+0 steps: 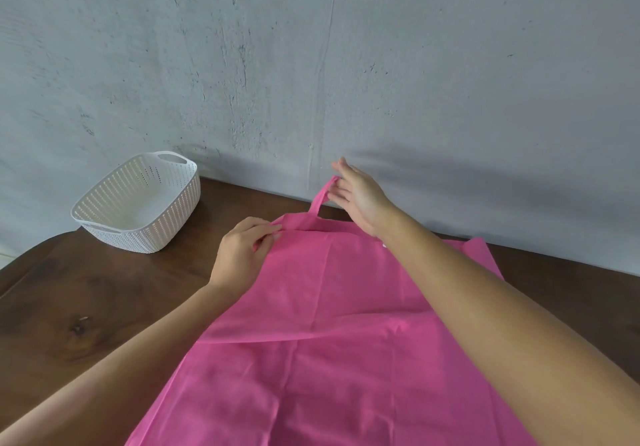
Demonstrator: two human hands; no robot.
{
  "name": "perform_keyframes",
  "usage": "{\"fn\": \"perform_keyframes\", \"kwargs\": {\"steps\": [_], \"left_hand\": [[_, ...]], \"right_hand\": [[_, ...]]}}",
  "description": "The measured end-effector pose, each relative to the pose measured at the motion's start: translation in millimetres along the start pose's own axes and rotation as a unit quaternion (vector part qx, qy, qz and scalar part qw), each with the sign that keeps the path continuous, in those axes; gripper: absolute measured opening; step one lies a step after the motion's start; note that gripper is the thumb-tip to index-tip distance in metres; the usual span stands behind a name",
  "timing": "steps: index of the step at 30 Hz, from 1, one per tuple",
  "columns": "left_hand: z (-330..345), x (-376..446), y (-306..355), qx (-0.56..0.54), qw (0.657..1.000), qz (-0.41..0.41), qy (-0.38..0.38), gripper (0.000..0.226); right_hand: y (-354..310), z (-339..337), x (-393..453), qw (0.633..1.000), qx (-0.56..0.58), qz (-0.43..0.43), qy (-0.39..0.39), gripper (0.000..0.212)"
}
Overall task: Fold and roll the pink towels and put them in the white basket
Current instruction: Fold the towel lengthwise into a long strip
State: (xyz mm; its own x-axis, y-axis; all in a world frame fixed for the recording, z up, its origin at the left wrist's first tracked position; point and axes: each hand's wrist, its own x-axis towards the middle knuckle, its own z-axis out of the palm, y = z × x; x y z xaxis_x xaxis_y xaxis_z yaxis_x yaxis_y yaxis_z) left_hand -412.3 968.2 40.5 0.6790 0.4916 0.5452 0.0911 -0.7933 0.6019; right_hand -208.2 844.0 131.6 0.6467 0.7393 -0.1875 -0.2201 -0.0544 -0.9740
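At the far left of the bench, close to the wall, your white basket sits with nothing visible inside; it is rigid plastic with rounded corners, perforated walls and a cut-out handle at each end. The bench itself is dark, smooth wood with a visible knot.

Your left hand has its fingers curled, and the thumb and fingertips pinch the far left corner of the pink towel, right at its top hem. The towel is thin, matte cloth spread flat on the bench in front of you, with soft fold creases crossing it and one layer lying over another.

Your right hand reaches further back, near the wall. Its fingers are mostly straight, and the fingertips hold a narrow pink loop that rises from the towel's far edge; you can't tell how firmly. A grey, rough, scuffed wall stands behind everything.
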Motion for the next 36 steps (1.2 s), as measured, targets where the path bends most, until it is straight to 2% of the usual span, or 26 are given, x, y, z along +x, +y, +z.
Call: {"fn": "perform_keyframes", "kwargs": {"steps": [3, 6, 10, 13, 17, 19, 22, 26, 29, 32, 36], "left_hand": [[-3.1, -13.4, -1.3, 0.035, 0.997, 0.032, -0.066, 0.024], [-4.9, -19.2, -2.5, 0.075, 0.99, 0.043, -0.11, 0.03], [-9.4, -19.4, -4.5, 0.135, 0.976, 0.042, -0.166, 0.037], [-13.0, -18.7, -9.3, 0.198, 0.961, 0.031, -0.188, 0.031], [-13.2, -16.6, -4.7, 0.239, 0.95, 0.008, -0.2, 0.013], [-11.4, -15.5, -4.9, 0.229, 0.957, -0.015, -0.178, 0.015], [-4.8, -15.0, -9.0, 0.159, 0.982, -0.043, -0.091, 0.02], [3.5, -13.0, -10.2, 0.084, 0.988, -0.127, 0.003, 0.014], [6.0, -8.9, -2.0, 0.025, 0.973, -0.222, 0.056, 0.01], [8.7, -6.7, 9.8, -0.037, 0.942, -0.326, 0.073, 0.007], [17.4, -9.5, 9.0, -0.088, 0.909, -0.4, 0.08, 0.007]], "right_hand": [[14.6, -14.2, -3.0, 0.989, -0.144, 0.006, 0.014, 0.044], [23.5, -35.1, -11.9, 0.984, -0.174, 0.004, 0.035, 0.03], [25.4, -70.2, -18.1, 0.966, -0.237, 0.005, 0.104, 0.028], [30.7, -111.5, -24.9, 0.922, -0.371, -0.005, 0.112, 0.022], [42.5, -171.5, -44.8, 0.824, -0.55, -0.01, 0.136, 0.03], [47.5, -197.9, -57.0, 0.794, -0.588, -0.004, 0.15, 0.029], [56.0, -230.6, -70.2, 0.757, -0.639, 0.003, 0.14, 0.022], [68.8, -253.8, -72.9, 0.746, -0.657, -0.011, 0.109, 0.032], [73.0, -252.8, -68.6, 0.747, -0.658, -0.008, 0.091, 0.039], [76.9, -247.8, -61.0, 0.736, -0.67, -0.001, 0.095, 0.037], [82.4, -248.0, -54.4, 0.714, -0.692, 0.017, 0.107, 0.032]]}}
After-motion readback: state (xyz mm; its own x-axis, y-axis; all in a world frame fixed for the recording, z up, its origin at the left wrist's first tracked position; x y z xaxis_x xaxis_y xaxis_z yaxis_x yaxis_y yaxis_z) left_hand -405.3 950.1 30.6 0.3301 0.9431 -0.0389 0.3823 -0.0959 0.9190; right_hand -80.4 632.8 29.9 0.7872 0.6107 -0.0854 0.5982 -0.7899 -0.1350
